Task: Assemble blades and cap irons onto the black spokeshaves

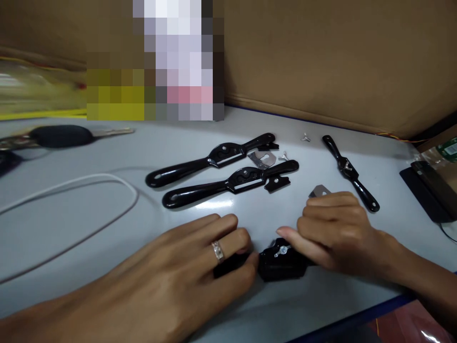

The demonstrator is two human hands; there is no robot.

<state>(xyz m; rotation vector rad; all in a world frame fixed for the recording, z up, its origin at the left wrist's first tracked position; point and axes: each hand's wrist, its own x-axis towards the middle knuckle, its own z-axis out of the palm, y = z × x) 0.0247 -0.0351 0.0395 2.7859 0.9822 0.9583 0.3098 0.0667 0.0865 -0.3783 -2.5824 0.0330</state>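
A black spokeshave lies near the table's front edge, with a silver screw in its middle. My left hand, with a ring on one finger, is closed round its left handle. The curled fingers of my right hand are at its other end, thumb pointing toward the screw; the right handle is hidden beneath. Just behind my right hand a steel blade is partly covered. Beyond my hands lie two bare spokeshave bodies with black cap pieces and another blade.
Two small wing screws lie farther back. An assembled spokeshave rests at the right, before a dark phone-like object. A white cable loops across the left, below a key. Cardboard stands behind the table.
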